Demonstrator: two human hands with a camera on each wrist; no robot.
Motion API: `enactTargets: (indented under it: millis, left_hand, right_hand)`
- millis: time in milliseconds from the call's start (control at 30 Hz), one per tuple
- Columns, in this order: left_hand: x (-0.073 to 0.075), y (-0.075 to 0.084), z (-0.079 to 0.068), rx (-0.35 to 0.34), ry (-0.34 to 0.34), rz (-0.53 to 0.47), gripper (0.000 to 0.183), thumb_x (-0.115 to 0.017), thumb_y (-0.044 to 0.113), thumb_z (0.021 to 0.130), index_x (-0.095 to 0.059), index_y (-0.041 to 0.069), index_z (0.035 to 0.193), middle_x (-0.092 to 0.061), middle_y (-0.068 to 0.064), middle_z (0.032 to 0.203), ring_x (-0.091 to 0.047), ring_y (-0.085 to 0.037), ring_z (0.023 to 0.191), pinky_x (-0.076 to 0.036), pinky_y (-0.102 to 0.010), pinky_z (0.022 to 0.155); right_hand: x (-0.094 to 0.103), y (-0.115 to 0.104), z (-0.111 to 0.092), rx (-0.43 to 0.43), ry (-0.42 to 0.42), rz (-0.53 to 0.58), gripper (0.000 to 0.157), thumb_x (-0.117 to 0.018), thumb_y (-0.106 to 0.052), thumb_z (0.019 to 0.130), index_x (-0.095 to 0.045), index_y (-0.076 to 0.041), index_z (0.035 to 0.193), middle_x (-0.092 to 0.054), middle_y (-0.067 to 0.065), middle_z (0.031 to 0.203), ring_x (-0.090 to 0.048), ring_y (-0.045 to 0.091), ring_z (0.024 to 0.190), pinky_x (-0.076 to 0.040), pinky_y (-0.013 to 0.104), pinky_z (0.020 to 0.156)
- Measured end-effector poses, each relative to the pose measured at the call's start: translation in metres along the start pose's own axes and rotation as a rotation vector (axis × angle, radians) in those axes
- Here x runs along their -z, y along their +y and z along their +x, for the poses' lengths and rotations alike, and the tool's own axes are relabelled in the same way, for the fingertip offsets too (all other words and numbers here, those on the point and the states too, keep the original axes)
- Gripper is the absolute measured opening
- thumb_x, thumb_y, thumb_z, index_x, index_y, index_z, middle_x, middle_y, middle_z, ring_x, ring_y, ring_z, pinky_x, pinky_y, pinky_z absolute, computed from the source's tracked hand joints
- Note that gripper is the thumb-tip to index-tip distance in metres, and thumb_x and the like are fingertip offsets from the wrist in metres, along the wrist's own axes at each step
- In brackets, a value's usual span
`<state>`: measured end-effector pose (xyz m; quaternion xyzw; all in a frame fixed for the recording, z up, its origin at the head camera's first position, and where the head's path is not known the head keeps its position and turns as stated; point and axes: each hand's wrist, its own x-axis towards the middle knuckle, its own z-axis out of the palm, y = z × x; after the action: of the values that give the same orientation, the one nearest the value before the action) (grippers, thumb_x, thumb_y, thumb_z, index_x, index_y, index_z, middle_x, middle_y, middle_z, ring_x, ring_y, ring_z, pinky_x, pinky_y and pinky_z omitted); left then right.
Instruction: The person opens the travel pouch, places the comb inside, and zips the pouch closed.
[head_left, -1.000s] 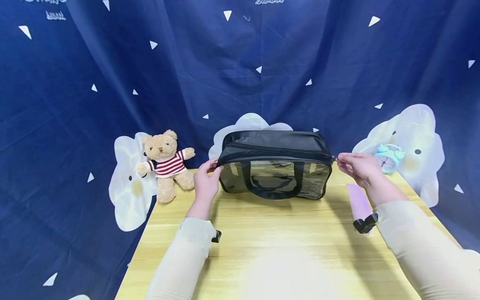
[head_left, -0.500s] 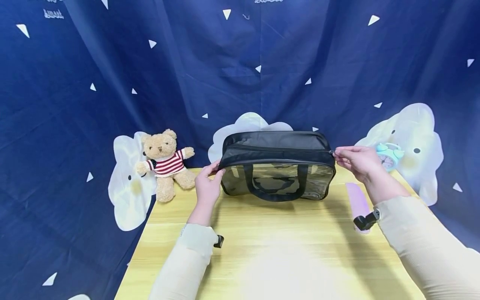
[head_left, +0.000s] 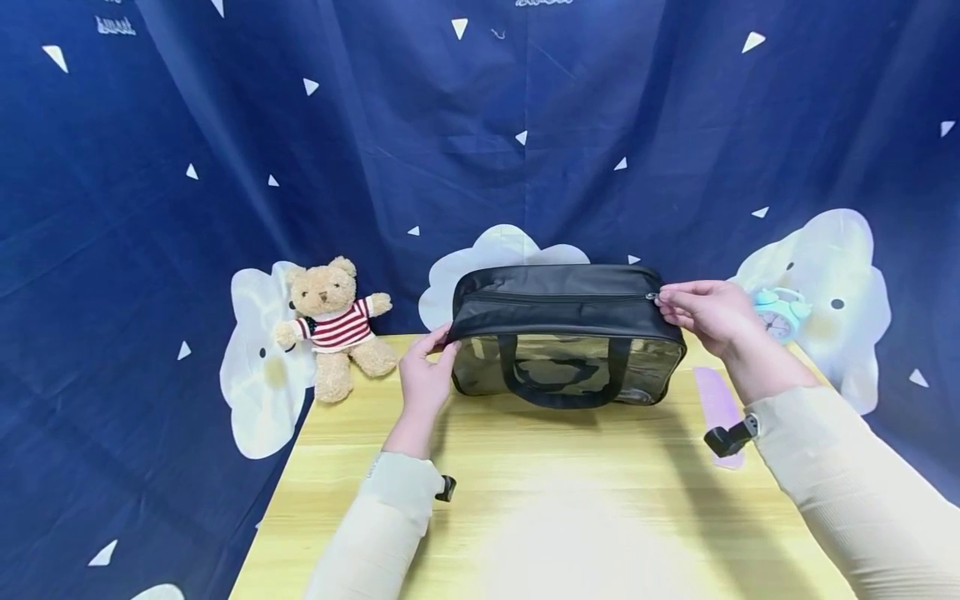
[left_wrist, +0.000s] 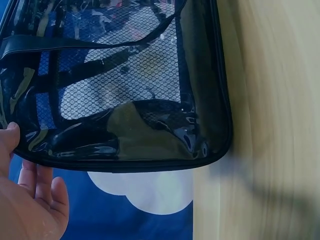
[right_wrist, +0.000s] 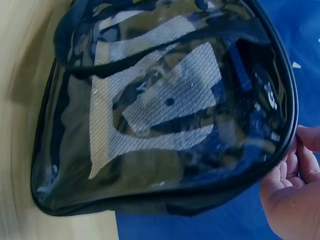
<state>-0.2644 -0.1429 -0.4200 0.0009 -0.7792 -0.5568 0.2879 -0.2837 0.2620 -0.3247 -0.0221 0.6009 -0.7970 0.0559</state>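
Observation:
A black zip bag (head_left: 555,317) with clear plastic sides stands on the table, its black carry handle (head_left: 566,398) hanging down the front. My right hand (head_left: 708,317) pinches the zipper pull (head_left: 652,297) at the right end of the bag's top. With thumb and fingers my left hand (head_left: 426,375) grips the upper left corner. In the left wrist view, the left thumb lies on the front of the bag (left_wrist: 150,145) and the other fingers are behind its edge. A pale mesh panel (right_wrist: 170,115) shows through the clear side in the right wrist view; the zipper is hidden there.
A teddy bear (head_left: 333,325) in a striped sweater sits left of the bag, at the table's (head_left: 360,500) left edge. At the back right is a light blue alarm clock (head_left: 780,315). A lilac strip (head_left: 717,404) lies by my right forearm. A dark blue curtain (head_left: 480,167) hangs behind.
My right hand has drawn the zipper pull a little leftward and up, from the bag's right end onto its top. The bag has shifted slightly right with its top tipping toward me; my left hand has followed.

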Motion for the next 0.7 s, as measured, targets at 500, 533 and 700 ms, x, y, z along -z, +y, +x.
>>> enactTargets:
  millis: [500,533,700]
  left_hand:
    - [-0.001,0.007,-0.015,-0.059,0.025,-0.031,0.031,-0.079,-0.004,0.089,-0.081,0.004,0.120,-0.076,-0.016,0.105,-0.072,-0.030,0.094,-0.056,-0.038,0.080]
    - [-0.002,0.007,-0.015,-0.064,0.025,-0.032,0.031,-0.078,-0.004,0.090,-0.081,0.004,0.120,-0.077,-0.016,0.105,-0.072,-0.030,0.094,-0.055,-0.034,0.076]
    - [-0.003,0.007,-0.019,-0.077,0.024,-0.026,0.031,-0.077,-0.004,0.091,-0.081,0.005,0.120,-0.077,-0.016,0.108,-0.072,-0.031,0.095,-0.046,-0.016,0.061]
  right_hand:
    - [-0.032,-0.010,0.008,0.012,0.014,-0.159,0.034,-0.061,0.007,0.101,-0.080,-0.012,0.079,-0.077,-0.001,0.076,-0.073,0.008,0.067,-0.059,0.020,0.064]
    - [-0.034,-0.011,0.009,0.016,0.015,-0.175,0.034,-0.062,0.007,0.101,-0.080,-0.012,0.079,-0.077,-0.002,0.076,-0.072,0.007,0.067,-0.059,0.020,0.064]
    - [-0.048,-0.011,0.008,0.034,0.007,-0.200,0.031,-0.064,0.007,0.099,-0.079,-0.013,0.080,-0.076,-0.002,0.075,-0.072,0.008,0.066,-0.058,0.020,0.063]
